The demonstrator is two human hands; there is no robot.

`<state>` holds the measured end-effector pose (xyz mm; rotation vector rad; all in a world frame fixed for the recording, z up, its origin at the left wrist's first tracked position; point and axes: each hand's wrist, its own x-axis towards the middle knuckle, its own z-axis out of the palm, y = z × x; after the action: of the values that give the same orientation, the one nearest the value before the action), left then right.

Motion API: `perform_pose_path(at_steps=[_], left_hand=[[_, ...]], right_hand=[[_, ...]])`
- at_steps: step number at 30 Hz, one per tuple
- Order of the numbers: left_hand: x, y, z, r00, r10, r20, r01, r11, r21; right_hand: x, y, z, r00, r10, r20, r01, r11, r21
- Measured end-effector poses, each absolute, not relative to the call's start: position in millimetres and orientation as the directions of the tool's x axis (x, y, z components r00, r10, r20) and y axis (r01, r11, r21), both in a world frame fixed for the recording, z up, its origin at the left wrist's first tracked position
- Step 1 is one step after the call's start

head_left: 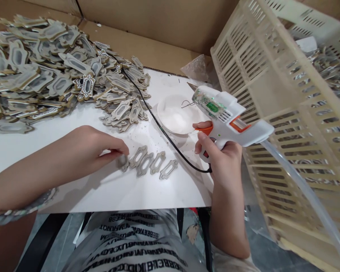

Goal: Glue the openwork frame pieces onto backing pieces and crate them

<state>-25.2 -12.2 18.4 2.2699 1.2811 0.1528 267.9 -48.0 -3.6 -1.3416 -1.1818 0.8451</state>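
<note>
My right hand [218,156] grips a white hot glue gun [229,117] with an orange trigger, its nozzle pointing left above a white bowl [177,113]. A glue stick juts from the gun's back. My left hand [102,149] rests on the white table [116,189], its fingers pinched on the leftmost of a row of small grey cut-out frame pieces [151,162]. The gun's black cord [170,141] runs across the table between the bowl and the row.
A big heap of the same ornate frame pieces [53,71] covers the table's far left. A cream slatted plastic crate [286,113] stands tilted at the right, holding more pieces. Cardboard sheets [158,22] line the back. My lap shows below the table edge.
</note>
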Motion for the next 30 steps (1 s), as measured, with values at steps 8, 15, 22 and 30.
perform_pose_path(at_steps=[8, 15, 22, 30], left_hand=[[-18, -12, 16, 0.61, 0.776, -0.163, 0.731, -0.471, 0.494], [-27, -15, 17, 0.506, 0.861, 0.042, 0.774, -0.475, 0.417], [-1, 8, 14, 0.601, 0.794, -0.098, 0.768, -0.538, 0.348], [28, 31, 12, 0.653, 0.72, -0.234, 0.755, -0.598, 0.268]], right_hand=[[266, -48, -3, 0.257, 0.956, 0.145, 0.164, 0.104, -0.981], [266, -48, -3, 0.248, 0.958, 0.144, 0.191, 0.097, -0.977], [266, -48, -3, 0.238, 0.961, 0.141, 0.183, 0.099, -0.978], [265, -49, -1, 0.243, 0.96, 0.137, 0.193, 0.091, -0.977]])
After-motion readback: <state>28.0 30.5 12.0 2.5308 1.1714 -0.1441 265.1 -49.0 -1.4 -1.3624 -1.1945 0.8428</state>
